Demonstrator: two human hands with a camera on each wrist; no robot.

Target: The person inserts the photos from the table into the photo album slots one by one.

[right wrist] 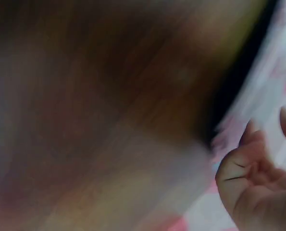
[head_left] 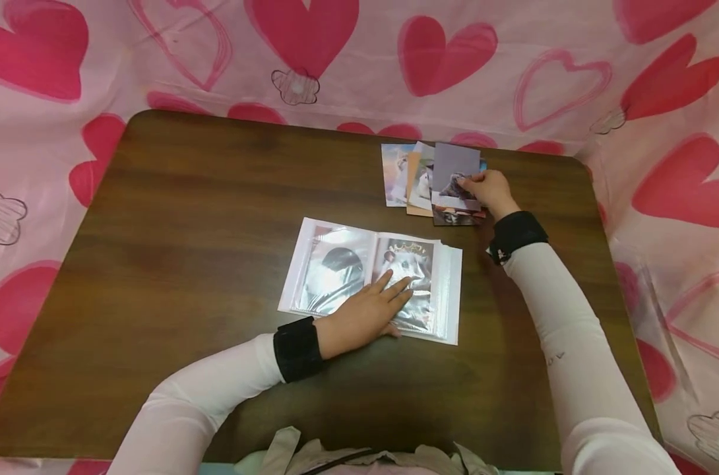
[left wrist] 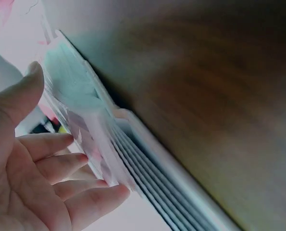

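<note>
A small photo album [head_left: 452, 297] lies open on the table with clear-sleeved pages. My left hand [head_left: 362, 316] rests across its lower middle, fingers spread over the right page, which shows a white animal's picture. In the left wrist view the fingers [left wrist: 92, 207] reach along the edge of the stacked sleeves. Farther back, my right hand [head_left: 490, 191] pinches the right side of a grey photo [head_left: 457, 160] of a cat, thumb over its face. This photo overlaps several others, among them a white-animal photo [head_left: 422, 185]. In the right wrist view the right hand [right wrist: 258, 183] has bent fingers.
The brown wooden table [head_left: 187, 198] has rounded corners. A pink cloth with hearts [head_left: 365, 72] hangs close behind it and along the right side. A pale blue-toned photo [head_left: 395, 175] lies leftmost in the overlapping pile near the back edge.
</note>
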